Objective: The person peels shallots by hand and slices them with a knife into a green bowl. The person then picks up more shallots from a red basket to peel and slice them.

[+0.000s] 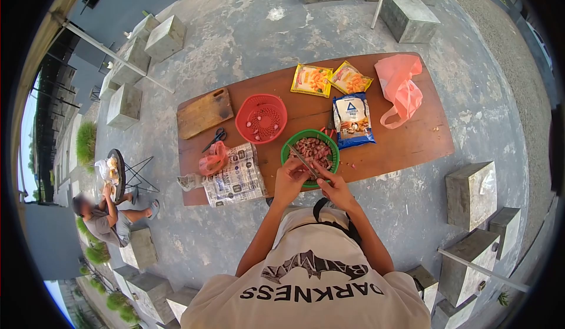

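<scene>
- Clearly, both hands meet at six o'clock of the green basket (284, 152), over its near rim, presumably so that anything loose drops straight inside.
- The right hand (334, 186) has its grip closed about the handle end of a knife (302, 159), whose blade slants toward eleven o'clock.
- The left hand (292, 177) bends its fingers beside the blade, perhaps steadying a small piece; at this scale I cannot tell whether that grip holds anything.
- Small reddish bulbs (315, 149) fill the green basket, right under the knife and so within easy reach.
- Toward nine o'clock lies a printed sheet (234, 179) with a crumpled pink bag (215, 158) on it; scissors (215, 139) rest just beyond, likely set aside while the knife serves.
- At ten, a red basket (241, 117) carries a few pale pieces (257, 124), seemingly kept apart from the reddish ones; farther out is a wooden board (205, 113).
- Between one and two, a blue-and-white packet (353, 120) lies just beside the green basket.
- Two yellow packets (312, 80) at twelve and one, and a larger plastic bag (400, 82) at two, sit toward the far edge of the worktop (406, 147), perhaps being unneeded now.
- Well beyond, between eight and nine, another person (103, 220) sits.
</scene>
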{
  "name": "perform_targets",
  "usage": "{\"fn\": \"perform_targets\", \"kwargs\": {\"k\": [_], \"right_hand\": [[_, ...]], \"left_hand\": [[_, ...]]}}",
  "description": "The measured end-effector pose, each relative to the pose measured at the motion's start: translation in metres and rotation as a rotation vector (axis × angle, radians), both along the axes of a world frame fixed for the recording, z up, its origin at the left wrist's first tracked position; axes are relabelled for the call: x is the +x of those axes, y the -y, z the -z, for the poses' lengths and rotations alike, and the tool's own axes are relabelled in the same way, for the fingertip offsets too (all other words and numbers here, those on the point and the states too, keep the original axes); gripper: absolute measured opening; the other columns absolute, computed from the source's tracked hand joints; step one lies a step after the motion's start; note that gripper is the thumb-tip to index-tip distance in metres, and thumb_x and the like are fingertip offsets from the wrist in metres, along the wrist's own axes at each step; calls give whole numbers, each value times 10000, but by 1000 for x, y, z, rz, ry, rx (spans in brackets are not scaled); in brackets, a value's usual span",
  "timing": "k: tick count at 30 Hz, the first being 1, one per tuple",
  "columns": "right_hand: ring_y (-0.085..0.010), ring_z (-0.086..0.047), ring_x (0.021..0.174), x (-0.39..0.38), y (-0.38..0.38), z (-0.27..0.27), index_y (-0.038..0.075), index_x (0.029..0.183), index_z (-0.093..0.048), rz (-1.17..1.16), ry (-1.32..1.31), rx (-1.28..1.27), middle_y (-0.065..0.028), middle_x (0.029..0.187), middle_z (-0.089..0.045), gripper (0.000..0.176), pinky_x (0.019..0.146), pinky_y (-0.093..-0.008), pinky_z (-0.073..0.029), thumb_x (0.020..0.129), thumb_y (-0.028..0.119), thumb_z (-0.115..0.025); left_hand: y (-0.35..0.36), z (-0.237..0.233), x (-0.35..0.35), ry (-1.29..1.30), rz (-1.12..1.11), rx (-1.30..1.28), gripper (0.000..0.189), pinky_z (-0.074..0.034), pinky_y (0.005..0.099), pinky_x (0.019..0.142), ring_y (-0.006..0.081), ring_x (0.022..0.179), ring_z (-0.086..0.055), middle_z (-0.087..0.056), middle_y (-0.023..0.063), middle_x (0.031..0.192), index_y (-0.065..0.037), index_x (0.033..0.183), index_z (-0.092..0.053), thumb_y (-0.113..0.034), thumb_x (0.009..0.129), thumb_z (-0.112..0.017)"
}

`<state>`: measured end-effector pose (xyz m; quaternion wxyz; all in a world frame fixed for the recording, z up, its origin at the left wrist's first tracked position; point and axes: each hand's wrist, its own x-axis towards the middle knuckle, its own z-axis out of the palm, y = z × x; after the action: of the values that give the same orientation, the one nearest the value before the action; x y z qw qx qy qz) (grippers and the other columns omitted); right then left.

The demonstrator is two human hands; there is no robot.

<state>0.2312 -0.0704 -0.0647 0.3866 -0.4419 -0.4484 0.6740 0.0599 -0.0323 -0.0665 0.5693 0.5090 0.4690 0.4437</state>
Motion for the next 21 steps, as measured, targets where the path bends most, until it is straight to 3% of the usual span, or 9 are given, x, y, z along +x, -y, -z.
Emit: {"fn": "perform_targets", "kwargs": {"k": [7, 9, 10, 12, 15, 21], "right_hand": [[-38, -419, 718, 0, -1, 3, 112, 1389, -428, 41, 49, 6, 10, 1147, -578, 470, 635, -201, -410, 930, 104, -524], [-37, -409, 683, -1, -1, 6, 119, 1381, -445, 74, 90, 109, 18, 1000, -593, 455, 603, -200, -399, 933, 110, -523], [-37, -409, 683, 0, -1, 6, 119, 1381, -445, 73, 91, 109, 18, 1000, -593, 455, 603, -200, -399, 933, 110, -523], [-35, -389, 623, 1, -1, 4, 131, 1379, -450, 72, 10, -34, 42, 810, -541, 447, 549, -199, -374, 938, 113, -517], [-31, -358, 566, 0, -1, 12, 146, 1376, -458, 90, -25, -22, 67, 704, -455, 434, 496, -196, -334, 945, 122, -512], [-22, -322, 531, -1, -2, 16, 131, 1389, -435, 107, -119, -64, 81, 666, -407, 437, 462, -190, -293, 958, 127, -500]], "left_hand": [[-1, -2, -1, 48, 23, -59, 346, -522, 262, 806, 148, 917, -618, -588, 90, 1043, 37, 1112, -556, 116, 778, -604], [-1, -2, 2, 98, -43, -9, 368, -523, 267, 810, 149, 925, -620, -608, 98, 1028, 38, 1136, -522, 113, 784, -600], [-1, -1, 3, 99, -44, -9, 368, -523, 267, 810, 149, 925, -620, -608, 98, 1028, 38, 1136, -522, 113, 784, -600], [-2, 0, 4, 145, -35, -58, 354, -523, 274, 824, 154, 955, -617, -619, 104, 1023, 40, 1138, -536, 106, 796, -597], [-4, 3, 7, 131, -51, -86, 359, -522, 277, 834, 154, 969, -615, -625, 106, 1030, 43, 1156, -548, 101, 805, -595], [-5, 3, 12, 186, -73, -113, 347, -522, 276, 831, 150, 950, -618, -629, 112, 1048, 58, 1164, -559, 63, 823, -622]]}}
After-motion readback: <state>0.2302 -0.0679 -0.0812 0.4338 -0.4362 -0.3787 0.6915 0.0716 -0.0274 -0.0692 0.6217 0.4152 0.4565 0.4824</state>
